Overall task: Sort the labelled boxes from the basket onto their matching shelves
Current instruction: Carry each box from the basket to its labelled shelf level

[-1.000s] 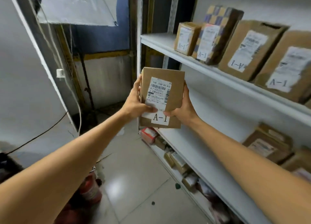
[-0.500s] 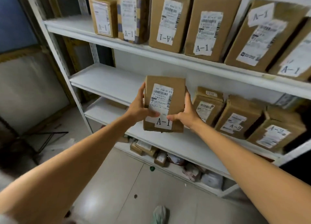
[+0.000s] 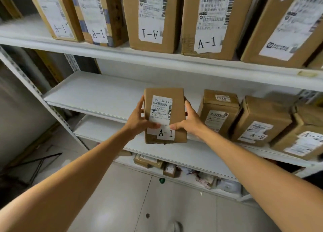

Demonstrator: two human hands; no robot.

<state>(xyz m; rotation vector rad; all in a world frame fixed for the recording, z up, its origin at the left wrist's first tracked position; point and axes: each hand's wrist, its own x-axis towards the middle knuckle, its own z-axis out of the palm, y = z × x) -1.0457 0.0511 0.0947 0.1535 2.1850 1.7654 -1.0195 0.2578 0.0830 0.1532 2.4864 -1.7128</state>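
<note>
While both hands, left hand (image 3: 138, 121) and right hand (image 3: 189, 122), gripped the A-1 box (image 3: 165, 115), item stood mid-sort; next: raise onto the top shelf (image 3: 108, 51) among A-1 stock.

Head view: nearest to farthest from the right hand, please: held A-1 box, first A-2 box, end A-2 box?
1. Held A-1 box, gripped by the right hand.
2. First A-2 box, rightward on the shelf.
3. End A-2 box, far right.
</note>
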